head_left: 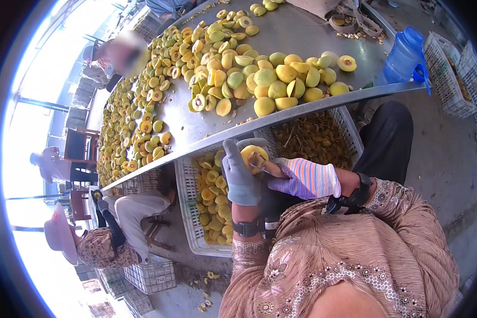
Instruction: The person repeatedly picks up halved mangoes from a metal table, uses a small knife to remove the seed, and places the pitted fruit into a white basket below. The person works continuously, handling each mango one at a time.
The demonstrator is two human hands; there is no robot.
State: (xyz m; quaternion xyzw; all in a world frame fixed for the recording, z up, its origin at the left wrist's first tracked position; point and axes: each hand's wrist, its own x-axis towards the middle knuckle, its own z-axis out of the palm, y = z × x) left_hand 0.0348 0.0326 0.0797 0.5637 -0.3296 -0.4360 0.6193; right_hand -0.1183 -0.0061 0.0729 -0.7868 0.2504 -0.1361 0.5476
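Over the crates at my lap, my left hand (240,172), in a grey glove, grips a yellow peach half (247,153), its cut side and brownish middle turned toward my right hand. My right hand (298,177), in a striped purple glove, is closed round a small brown tool (273,169). The tool's end meets the cut face of the fruit; its tip and most of its handle are hidden. Just beyond my hands, a heap of halved peaches (265,77) covers the near part of the metal table (196,130).
Below the table edge stand a white crate (186,212) of peach halves and another crate (353,130) of brown scraps. A blue plastic jug (404,55) stands at the table's right corner, white crates (448,74) beyond it. Co-workers (98,246) sit along the left side.
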